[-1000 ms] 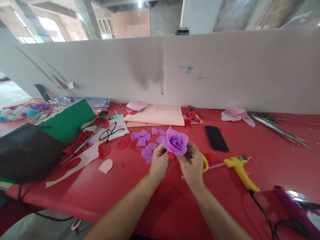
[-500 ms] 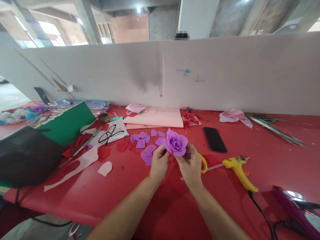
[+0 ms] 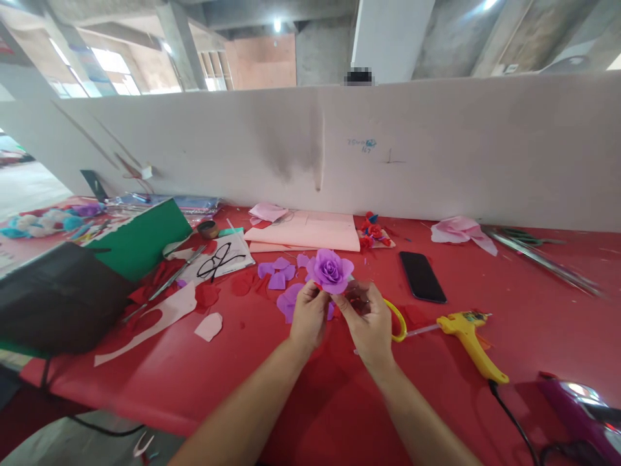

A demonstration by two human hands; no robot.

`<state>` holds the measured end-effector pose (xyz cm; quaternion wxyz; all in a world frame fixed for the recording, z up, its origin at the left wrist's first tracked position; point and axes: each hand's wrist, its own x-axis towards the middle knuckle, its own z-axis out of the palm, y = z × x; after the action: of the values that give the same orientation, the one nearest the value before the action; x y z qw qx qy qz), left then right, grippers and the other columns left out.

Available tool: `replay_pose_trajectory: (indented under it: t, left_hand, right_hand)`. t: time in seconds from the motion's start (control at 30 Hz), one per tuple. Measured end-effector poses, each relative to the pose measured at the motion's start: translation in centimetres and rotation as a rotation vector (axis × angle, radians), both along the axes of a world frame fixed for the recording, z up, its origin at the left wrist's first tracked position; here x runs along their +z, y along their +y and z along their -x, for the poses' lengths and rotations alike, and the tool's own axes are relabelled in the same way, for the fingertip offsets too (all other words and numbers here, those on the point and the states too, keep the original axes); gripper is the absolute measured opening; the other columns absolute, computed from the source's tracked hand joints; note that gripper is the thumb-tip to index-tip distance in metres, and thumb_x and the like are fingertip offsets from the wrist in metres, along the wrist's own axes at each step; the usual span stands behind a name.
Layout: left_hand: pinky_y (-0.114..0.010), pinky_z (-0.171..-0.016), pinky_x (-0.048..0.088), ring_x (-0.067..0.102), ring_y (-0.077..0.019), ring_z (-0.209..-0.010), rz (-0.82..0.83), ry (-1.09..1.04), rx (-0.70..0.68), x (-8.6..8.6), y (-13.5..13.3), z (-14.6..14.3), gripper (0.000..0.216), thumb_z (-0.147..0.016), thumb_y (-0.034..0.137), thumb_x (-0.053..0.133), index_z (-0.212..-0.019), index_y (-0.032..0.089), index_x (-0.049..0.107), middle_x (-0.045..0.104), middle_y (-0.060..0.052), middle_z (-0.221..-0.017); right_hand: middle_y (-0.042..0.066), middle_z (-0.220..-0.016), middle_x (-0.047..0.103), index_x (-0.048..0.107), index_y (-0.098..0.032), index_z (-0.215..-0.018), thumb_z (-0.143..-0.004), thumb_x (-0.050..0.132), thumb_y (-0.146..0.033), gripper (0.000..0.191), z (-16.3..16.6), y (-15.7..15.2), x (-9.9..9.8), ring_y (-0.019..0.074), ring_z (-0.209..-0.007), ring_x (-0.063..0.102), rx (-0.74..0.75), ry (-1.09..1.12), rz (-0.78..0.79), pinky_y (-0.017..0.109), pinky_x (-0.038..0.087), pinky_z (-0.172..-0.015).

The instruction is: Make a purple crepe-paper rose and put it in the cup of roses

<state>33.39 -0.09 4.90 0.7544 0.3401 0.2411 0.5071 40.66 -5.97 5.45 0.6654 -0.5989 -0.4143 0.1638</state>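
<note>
Rose [image 3: 330, 270], purple and many-petalled, sits above the red bench [image 3: 233, 382], just in front of the person and between the two hands. Its open face, with a tight spiral at the middle, points up and back toward the wearer; the axis through the bloom leans that way from upright, running down to the base at the fingers, while the petals spread widest from left to right. The left hand [image 3: 309, 316] pinches the base between narrowly closed thumb and fingers. The right hand [image 3: 371, 323] is just beside it, thumb tip close under the bloom and the other fingers curled with a gap before the thumb; whether they grip anything, I cannot tell. Behind and left of the left hand lie loose purple petals [image 3: 277, 278], some flat and overlapping. A yellow loop [image 3: 400, 321] shows just beside the right hand, and farther right a yellow glue gun [image 3: 470, 343] lies on its side, nozzle pointing away, handle toward the wearer. Beyond the hands, a dark smartphone [image 3: 423, 277] lies slanted near small red flowers [image 3: 372, 232] and a pink sheet [image 3: 315, 232]; black-framed eyeglasses [image 3: 216, 262] rest on white paper to the left.
</note>
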Motion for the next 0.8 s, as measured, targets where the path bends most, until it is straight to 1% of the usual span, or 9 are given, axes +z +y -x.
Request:
replay_pose_trajectory:
  t: [0.2, 0.37, 0.6, 0.7, 0.8]
  left_hand:
    - [-0.026, -0.072, 0.047, 0.059, -0.0126, -0.071, -0.004, -0.001, -0.017, -0.07, 0.13, 0.02, 0.017, -0.063, 0.027, 0.076, -0.073, 0.017, 0.066, 0.065, 0.001, -0.070]
    - [-0.023, -0.068, 0.045, 0.057, -0.0100, -0.068, -0.025, -0.015, -0.045, -0.31, 0.40, 0.07, 0.019, -0.065, 0.030, 0.075, -0.075, 0.017, 0.066, 0.064, 0.001, -0.072]
    - [-0.019, -0.059, 0.041, 0.052, -0.0067, -0.058, 0.077, 0.020, -0.057, -0.05, 0.69, 0.37, 0.028, -0.057, 0.034, 0.080, -0.068, 0.015, 0.063, 0.061, 0.002, -0.067]
    - [-0.018, -0.059, 0.042, 0.052, -0.0067, -0.059, 0.100, 0.019, -0.070, 0.15, 0.63, 0.42, 0.029, -0.055, 0.034, 0.081, -0.067, 0.015, 0.063, 0.060, 0.003, -0.065]
    - [-0.018, -0.058, 0.041, 0.050, -0.0060, -0.057, 0.127, 0.019, -0.089, 0.23, 0.54, 0.46, 0.029, -0.055, 0.032, 0.082, -0.065, 0.015, 0.060, 0.055, 0.004, -0.061]
  right_hand:
    - [0.001, -0.078, 0.062, 0.058, -0.019, -0.089, -0.075, 0.070, -0.038, 0.027, -0.04, 0.08, -0.04, 0.0148, -0.067, 0.059, -0.003, -0.001, 0.011, 0.027, 0.048, -0.060]
    - [0.002, -0.080, 0.063, 0.058, -0.019, -0.092, -0.076, 0.069, -0.039, 0.027, -0.16, 0.23, -0.39, 0.0158, -0.070, 0.059, 0.005, 0.025, 0.031, 0.029, 0.048, -0.064]
    - [0.003, -0.081, 0.063, 0.058, -0.018, -0.092, -0.077, 0.068, -0.039, 0.028, -0.10, 0.27, -0.50, 0.0164, -0.071, 0.059, 0.028, 0.039, 0.019, 0.030, 0.049, -0.065]
    - [0.002, -0.079, 0.062, 0.058, -0.018, -0.092, -0.076, 0.068, -0.038, 0.027, -0.06, 0.29, -0.47, 0.0153, -0.068, 0.059, 0.019, 0.028, 0.023, 0.028, 0.049, -0.062]
    - [0.002, -0.079, 0.063, 0.059, -0.019, -0.090, -0.076, 0.068, -0.038, 0.026, -0.05, 0.27, -0.45, 0.0150, -0.067, 0.059, 0.015, 0.031, 0.027, 0.028, 0.049, -0.062]
